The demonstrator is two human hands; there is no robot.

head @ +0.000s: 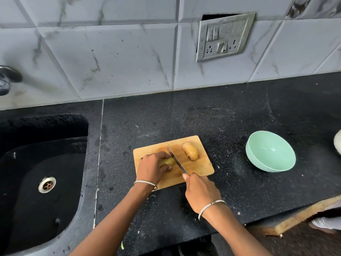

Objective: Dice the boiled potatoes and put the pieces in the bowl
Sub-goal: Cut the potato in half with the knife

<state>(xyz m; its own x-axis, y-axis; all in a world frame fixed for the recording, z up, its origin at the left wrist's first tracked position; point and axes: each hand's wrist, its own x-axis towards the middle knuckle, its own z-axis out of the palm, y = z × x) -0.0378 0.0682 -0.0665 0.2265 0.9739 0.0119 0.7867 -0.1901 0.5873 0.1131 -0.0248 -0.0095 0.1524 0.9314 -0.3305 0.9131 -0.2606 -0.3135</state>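
Note:
A wooden cutting board lies on the black counter. On its left part my left hand grips a boiled potato, mostly hidden under my fingers. My right hand grips the handle of a knife; its blade runs along the potato's right side, tip pointing away from me. A second whole potato rests on the board's far right part, untouched. A pale green bowl stands on the counter to the right of the board; I see nothing inside it.
A black sink with a metal drain lies to the left. A tap sticks out of the tiled wall above it. A switch panel sits on the wall. A white object shows at the right edge.

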